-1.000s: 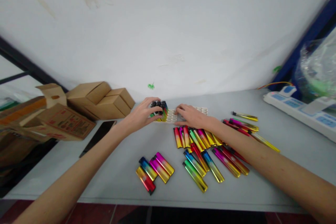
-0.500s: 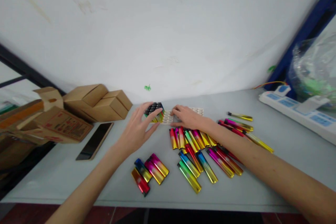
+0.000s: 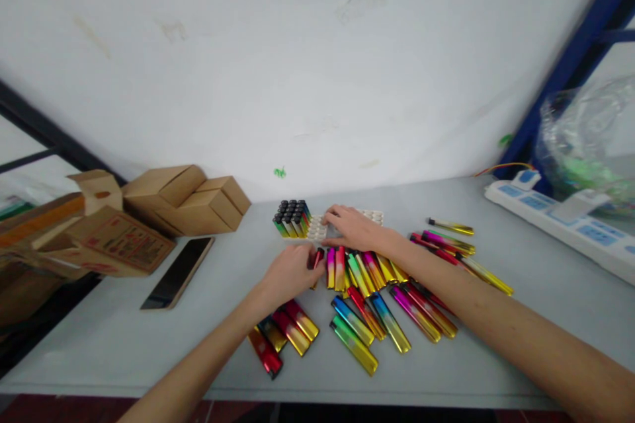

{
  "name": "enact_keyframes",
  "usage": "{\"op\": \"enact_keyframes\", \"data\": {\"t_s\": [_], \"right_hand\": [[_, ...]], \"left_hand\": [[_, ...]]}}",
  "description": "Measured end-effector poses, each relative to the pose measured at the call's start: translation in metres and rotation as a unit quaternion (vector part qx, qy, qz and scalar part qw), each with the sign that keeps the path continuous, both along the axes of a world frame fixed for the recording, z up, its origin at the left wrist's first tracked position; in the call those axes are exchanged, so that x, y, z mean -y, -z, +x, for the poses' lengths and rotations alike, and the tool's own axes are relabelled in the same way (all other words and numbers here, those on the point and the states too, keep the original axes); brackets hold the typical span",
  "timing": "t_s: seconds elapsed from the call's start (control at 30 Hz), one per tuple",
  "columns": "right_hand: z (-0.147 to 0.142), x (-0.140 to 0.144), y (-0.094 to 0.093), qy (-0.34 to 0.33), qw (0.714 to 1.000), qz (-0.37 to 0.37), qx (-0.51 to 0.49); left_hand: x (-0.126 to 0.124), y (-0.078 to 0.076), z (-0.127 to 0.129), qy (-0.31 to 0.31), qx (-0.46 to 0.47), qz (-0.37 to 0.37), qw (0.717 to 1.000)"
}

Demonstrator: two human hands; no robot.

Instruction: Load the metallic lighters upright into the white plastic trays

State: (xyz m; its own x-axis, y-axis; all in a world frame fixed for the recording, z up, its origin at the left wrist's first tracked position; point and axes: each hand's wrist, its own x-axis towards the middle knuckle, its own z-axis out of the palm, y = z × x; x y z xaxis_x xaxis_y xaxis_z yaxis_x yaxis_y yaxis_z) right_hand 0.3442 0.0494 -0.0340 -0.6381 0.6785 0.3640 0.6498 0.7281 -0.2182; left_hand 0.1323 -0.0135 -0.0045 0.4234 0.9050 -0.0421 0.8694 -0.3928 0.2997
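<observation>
My left hand is closed in a pinch on a red lighter at the left end of a row of metallic lighters. My right hand spans a white tray with many holes, its fingers at the far edge and thumb at the near edge, covering the middle. At the tray's left end a block of lighters stands upright, black tops up. Below my left hand lie a few loose lighters, partly hidden by the wrist.
More lighters lie to the right, near my right forearm. A phone and cardboard boxes are on the left of the grey table. A white power strip and a clear plastic bag are at the right.
My left hand has left the block of upright lighters, moved down and right, and taken hold of a red lighter in the row. My right hand stays on the tray.
</observation>
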Motion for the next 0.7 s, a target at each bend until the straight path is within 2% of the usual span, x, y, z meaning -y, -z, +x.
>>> {"op": "enact_keyframes", "data": {"t_s": [0.07,0.17,0.27,0.33,0.43,0.5,0.6,0.7], "right_hand": [[-0.001,0.000,0.000,0.003,1.000,-0.002,0.000],[-0.001,0.000,0.000,0.003,1.000,-0.005,-0.008],[-0.002,0.001,-0.001,-0.001,1.000,-0.005,-0.016],[-0.001,0.002,-0.002,-0.001,1.000,-0.006,-0.015],[-0.001,0.003,-0.004,0.002,1.000,-0.011,-0.007],[-0.001,0.004,-0.004,0.001,1.000,-0.013,-0.004],[0.000,0.005,-0.004,-0.002,1.000,-0.019,-0.010],[0.001,0.006,-0.005,-0.005,0.999,-0.027,-0.017]], "left_hand": [[-0.001,-0.003,-0.004,0.000,0.028,-0.006,1.000],[-0.002,-0.015,-0.008,0.011,0.115,-0.004,0.993],[-0.006,-0.031,-0.008,0.032,0.217,-0.006,0.976],[-0.012,-0.035,-0.006,0.058,0.290,-0.024,0.955],[-0.019,-0.028,0.000,0.077,0.420,-0.090,0.900],[-0.021,-0.019,0.004,0.063,0.475,-0.132,0.868],[-0.017,-0.009,0.006,0.026,0.510,-0.181,0.841],[-0.012,-0.004,0.007,0.006,0.549,-0.192,0.814]]}}
